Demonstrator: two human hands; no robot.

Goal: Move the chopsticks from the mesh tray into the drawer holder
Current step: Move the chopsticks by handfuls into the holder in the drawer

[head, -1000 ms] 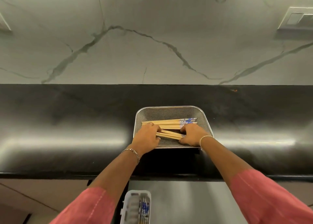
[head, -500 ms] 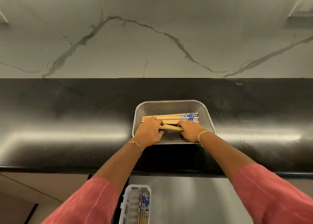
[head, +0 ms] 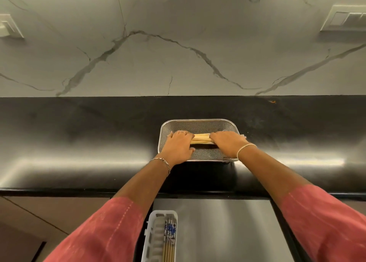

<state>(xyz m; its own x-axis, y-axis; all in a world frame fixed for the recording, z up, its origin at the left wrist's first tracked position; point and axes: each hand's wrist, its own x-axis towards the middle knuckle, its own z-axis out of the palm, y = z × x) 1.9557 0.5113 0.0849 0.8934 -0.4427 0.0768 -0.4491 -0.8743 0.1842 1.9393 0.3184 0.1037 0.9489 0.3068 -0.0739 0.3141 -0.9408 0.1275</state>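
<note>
So the chopsticks (head: 201, 138) are lying as one gathered bundle inside the mesh tray (head: 198, 125), toward its middle, with the long axis running side to side across the tray. Only the short bare-wood stretch between the two hands is showing. The left hand (head: 178, 147) is curling over the bundle's left end and the right hand (head: 227, 143) is curling over its right end, so both are looking clamped on the sticks, one hand per end, with a gap between them (can't tell whether the bundle is lifting off the mesh yet or just resting on it). The tray itself is sitting on the black countertop (head: 79, 143). The white drawer holder (head: 155, 236) is waiting on the near side of the tray, down past the counter edge in the open drawer (head: 221, 232), a bit to the tray's left. A few patterned chopsticks (head: 170, 240) are already lying in it, and they're pointing toward and away from the person, crosswise to the bundle in the tray. That's the bit the next move is hanging on, I'm guessing: the bundle is needing roughly a quarter turn while coming back toward the body. The left hand is sitting on the side of the tray closer to the holder, so it's probably leading while the right end is swinging round.
</note>
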